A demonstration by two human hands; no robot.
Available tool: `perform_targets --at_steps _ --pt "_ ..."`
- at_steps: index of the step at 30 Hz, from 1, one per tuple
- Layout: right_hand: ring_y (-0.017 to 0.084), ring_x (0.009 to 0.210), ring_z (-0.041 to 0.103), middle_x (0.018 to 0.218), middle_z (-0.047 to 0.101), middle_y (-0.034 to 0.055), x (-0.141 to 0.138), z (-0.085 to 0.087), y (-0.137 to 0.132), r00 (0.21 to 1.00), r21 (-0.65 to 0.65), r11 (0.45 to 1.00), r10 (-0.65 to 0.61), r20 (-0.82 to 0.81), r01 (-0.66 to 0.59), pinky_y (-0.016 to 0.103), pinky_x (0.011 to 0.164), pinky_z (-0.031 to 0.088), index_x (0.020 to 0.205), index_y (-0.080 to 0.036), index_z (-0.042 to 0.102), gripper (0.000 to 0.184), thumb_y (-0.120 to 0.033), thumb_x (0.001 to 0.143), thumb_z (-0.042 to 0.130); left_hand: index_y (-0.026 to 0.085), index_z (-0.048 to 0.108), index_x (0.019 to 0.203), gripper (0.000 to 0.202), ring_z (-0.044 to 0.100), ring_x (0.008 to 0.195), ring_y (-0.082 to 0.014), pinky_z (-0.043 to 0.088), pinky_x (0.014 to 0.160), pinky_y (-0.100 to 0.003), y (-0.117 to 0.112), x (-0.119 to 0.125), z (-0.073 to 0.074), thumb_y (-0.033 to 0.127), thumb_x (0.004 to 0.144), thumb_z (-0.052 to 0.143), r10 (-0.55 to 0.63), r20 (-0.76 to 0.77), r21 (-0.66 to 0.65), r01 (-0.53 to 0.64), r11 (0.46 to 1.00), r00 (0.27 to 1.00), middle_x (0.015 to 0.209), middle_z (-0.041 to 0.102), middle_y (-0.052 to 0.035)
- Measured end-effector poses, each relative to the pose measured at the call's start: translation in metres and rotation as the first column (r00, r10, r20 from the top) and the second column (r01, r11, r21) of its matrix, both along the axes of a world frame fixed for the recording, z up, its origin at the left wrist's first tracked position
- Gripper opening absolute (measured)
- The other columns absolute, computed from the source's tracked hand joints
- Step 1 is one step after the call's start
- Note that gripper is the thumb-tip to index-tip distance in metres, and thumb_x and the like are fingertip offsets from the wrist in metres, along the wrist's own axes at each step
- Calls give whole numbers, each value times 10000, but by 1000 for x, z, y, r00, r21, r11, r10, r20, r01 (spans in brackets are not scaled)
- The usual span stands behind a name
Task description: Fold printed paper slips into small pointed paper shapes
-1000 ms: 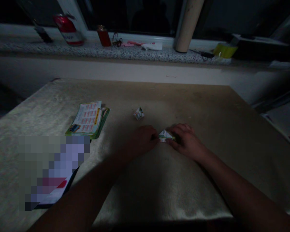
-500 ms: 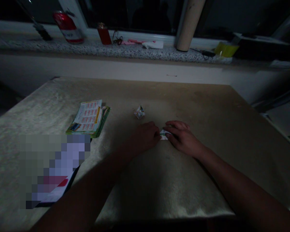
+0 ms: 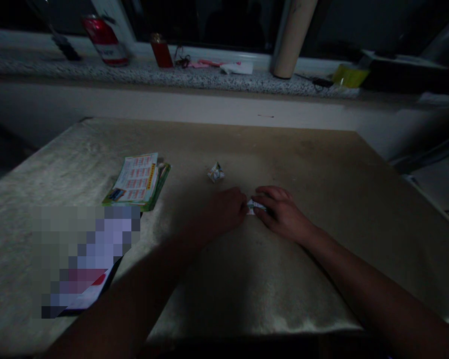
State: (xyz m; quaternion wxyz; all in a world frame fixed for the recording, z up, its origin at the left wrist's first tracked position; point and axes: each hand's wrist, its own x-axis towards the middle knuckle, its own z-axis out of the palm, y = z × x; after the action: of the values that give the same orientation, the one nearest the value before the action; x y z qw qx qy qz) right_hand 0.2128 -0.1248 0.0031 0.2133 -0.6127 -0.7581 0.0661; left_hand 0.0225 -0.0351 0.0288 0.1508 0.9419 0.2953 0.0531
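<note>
A small folded piece of printed paper point(image 3: 251, 207) lies on the table between my hands, mostly covered by fingers. My left hand point(image 3: 230, 207) is closed, its curled fingers gripping the paper's left edge. From the other side, the thumb and forefinger of my right hand point(image 3: 279, 208) pinch the paper, its remaining fingers bent above it. A little beyond my left hand sits a folded paper shape point(image 3: 216, 172) with pointed corners and a printed pattern.
To the left lies a stack of printed calendar cards point(image 3: 134, 179), with a tablet-like device point(image 3: 93, 291), partly blurred out, nearer to me. Behind the table point(image 3: 303, 149), a granite sill point(image 3: 202, 80) carries a red can point(image 3: 104, 40), a red bottle point(image 3: 160, 52) and a cardboard tube point(image 3: 294, 40).
Both hands stay almost in place on the paper. My right thumb and forefinger have shifted slightly left. The view has tilted a touch.
</note>
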Motion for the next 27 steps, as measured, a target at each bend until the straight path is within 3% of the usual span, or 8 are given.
perform_targets --at_steps 7,22,27 --pt "316 1275 520 1352 600 124 0 0 0 1000 6 1000 7 -7 -6 521 1066 388 1254 -242 675 338 -349 952 563 160 679 893 220 626 826 -188 469 757 -306 3 -6 -7 336 945 559 -41 56 -19 42 999 998 926 639 -56" --pt "300 1270 518 1340 601 128 -1 -1 0 1000 7 1000 0 -8 0 505 1078 387 1245 -220 681 330 -323 963 543 123 694 964 249 687 825 -267 490 748 -359 -3 8 1 212 933 463 -21 -122 57 28 998 992 861 707 -135" --pt "312 1263 522 1343 599 132 -2 -1 1 1000 12 1000 -2 7 2 508 1072 396 1244 -211 680 362 -388 944 585 116 699 976 245 697 864 -280 507 771 -364 -4 11 5 217 920 483 -14 -164 59 24 998 986 909 722 -153"
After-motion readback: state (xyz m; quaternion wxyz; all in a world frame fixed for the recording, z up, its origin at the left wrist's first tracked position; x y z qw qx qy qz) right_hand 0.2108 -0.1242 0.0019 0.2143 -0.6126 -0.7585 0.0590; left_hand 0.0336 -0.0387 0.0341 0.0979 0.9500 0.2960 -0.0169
